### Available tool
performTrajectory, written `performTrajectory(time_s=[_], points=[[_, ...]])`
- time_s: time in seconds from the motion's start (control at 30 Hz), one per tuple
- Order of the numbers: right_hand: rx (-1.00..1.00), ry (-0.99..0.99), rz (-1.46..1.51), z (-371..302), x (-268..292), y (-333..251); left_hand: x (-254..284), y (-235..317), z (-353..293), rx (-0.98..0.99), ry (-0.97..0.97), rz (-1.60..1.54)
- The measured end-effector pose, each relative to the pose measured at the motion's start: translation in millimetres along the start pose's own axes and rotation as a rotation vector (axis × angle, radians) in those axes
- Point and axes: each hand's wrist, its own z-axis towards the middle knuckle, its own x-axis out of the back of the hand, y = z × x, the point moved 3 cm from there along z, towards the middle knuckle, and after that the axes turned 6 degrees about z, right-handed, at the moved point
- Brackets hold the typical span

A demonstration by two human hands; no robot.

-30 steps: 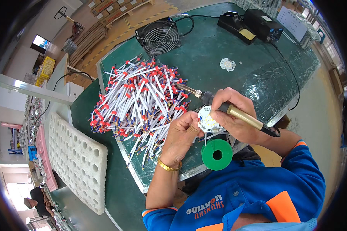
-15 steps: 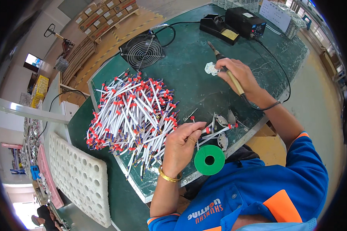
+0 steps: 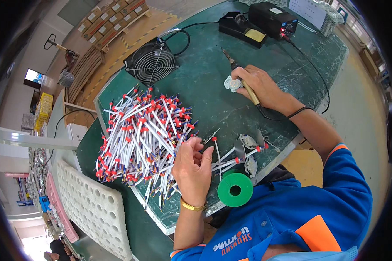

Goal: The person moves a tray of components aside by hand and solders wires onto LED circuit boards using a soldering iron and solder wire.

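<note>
My right hand [image 3: 265, 89] is wrapped round a soldering iron [image 3: 251, 92], its tip pointing away to the far left. Right at its fingertips is a small white circuit board [image 3: 233, 83]; whether they grip it or only touch it is unclear. My left hand [image 3: 192, 174] is at the right side of a big pile of white cables with red collars [image 3: 139, 135]. Its fingers are loosely curled, the thumb stands apart, and nothing shows in it. Beside it lie a few loose cables [image 3: 226, 164], two white round lamp parts [image 3: 250, 166] and a green solder spool [image 3: 235, 190].
A black fan [image 3: 153, 65] stands at the far left of the green bench. The soldering station [image 3: 272, 19] and iron stand with a yellow sponge [image 3: 255, 35] are at the back. A white foam tray with holes [image 3: 93, 204] sits at left. The iron's cord [image 3: 320, 78] loops at right.
My left hand has let go of the cable near the lamp parts and moved left to the pile. My right hand still holds the soldering iron by the board. The whole view has shifted slightly.
</note>
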Motion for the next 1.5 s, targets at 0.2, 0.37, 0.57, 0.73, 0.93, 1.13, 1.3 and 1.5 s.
performTrajectory(time_s=[0.2, 0.37, 0.57, 0.73, 0.93, 1.13, 1.3, 1.5], points=[[0.007, -0.001, 0.095, 0, 1, -3, -14, 6, 2, -0.313, -0.189, 0.071], [0.034, 0.020, 0.138, -2, 1, -8, -6, 8, 4, -0.305, -0.053, -0.038], [0.064, 0.114, 0.091, -6, 1, -14, 15, -5, 6, -0.210, 0.101, 0.076], [0.038, 0.165, 0.240, -13, 8, -34, 7, -6, -2, -0.190, -0.097, 0.216], [0.123, 0.163, 0.409, -13, 12, -71, 0, 1, -3, -0.341, -0.074, 0.371], [0.139, 0.163, 0.459, -9, 12, -94, 17, 0, -2, -0.042, -0.019, -0.255], [0.111, 0.098, 0.563, -9, 7, -103, 13, 3, -4, 0.064, -0.179, -0.751], [0.208, 0.132, 0.572, -3, 1, -111, 8, -3, -4, 0.266, -0.358, -0.967]])
